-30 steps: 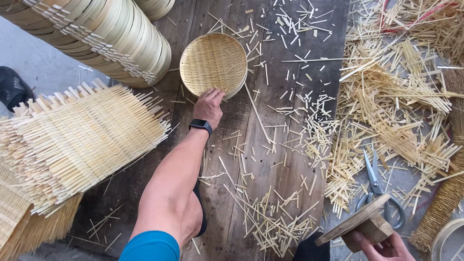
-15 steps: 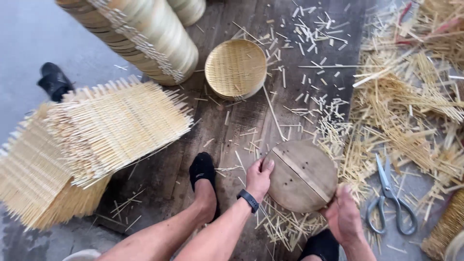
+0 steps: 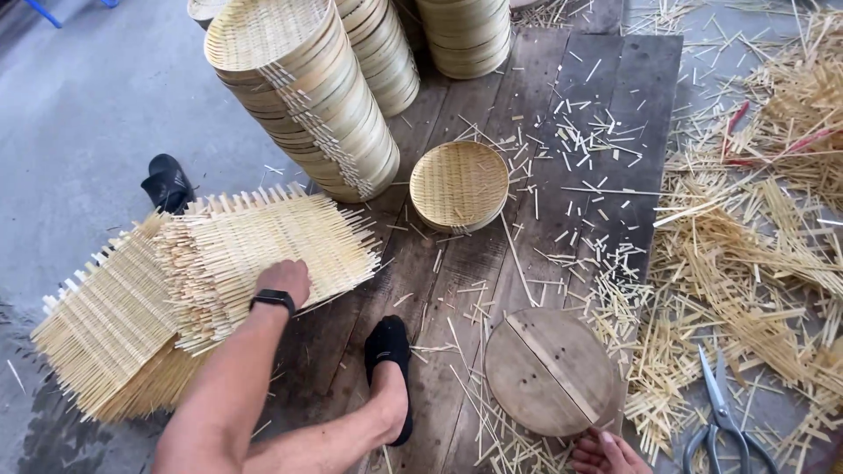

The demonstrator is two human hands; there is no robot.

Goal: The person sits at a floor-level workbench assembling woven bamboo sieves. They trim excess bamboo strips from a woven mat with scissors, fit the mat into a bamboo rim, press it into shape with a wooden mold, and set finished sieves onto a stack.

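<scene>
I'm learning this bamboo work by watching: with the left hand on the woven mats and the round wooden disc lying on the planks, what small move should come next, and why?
Probably lift the top woven mat off its stack. The left hand already rests on it, while the right hand touches the edge of the round wooden disc, which lies bare on the planks.

A bamboo-weaving workshop is showing here: tall stacks of finished round baskets [image 3: 307, 105] are standing on a concrete floor [image 3: 79, 132], square woven mats [image 3: 202, 281] are piling up, and bamboo offcuts [image 3: 746, 263] are lying around scissors [image 3: 722, 412] on worn planks [image 3: 615, 96].
</scene>
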